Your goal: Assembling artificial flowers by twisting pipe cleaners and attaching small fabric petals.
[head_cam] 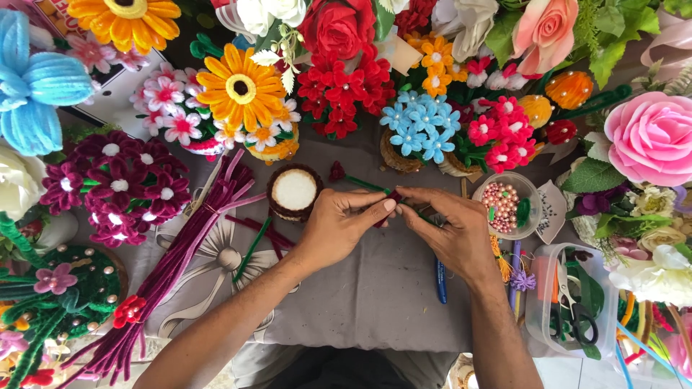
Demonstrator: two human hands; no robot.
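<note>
A small dark red chenille-stem flower piece [393, 197] on a thin green stem [364, 184] sat pinched between the fingertips of both hands, above the middle of the grey cloth-covered surface [375, 288]; the left hand [339, 223] came in from the lower left, its thumb and forefinger closed in a narrow grip on the red piece; the right hand [450, 230] met it from the right, its fingertips likewise closed on the same piece, so that the two hands touched at the tips; the green stem ran up and to the left from the pinch towards a small dark red bud [336, 171].

Just left of the left hand stood a small round brown pot with a white foam top [294, 191]; farther left lay a long bundle of magenta chenille stems [173, 266] slanting across the cloth, with a few loose red and green stems [254, 241] beside it; near the right hand stood a clear plastic cup of pink and gold beads [504, 205]; below it a clear plastic box [537, 317] held black-handled scissors [573, 313]; a blue pen [441, 282] lay under the right wrist; finished bouquets ringed the work, among them blue star-shaped flowers [422, 130], an orange sunflower [241, 88] and a big pink rose [652, 137].
</note>
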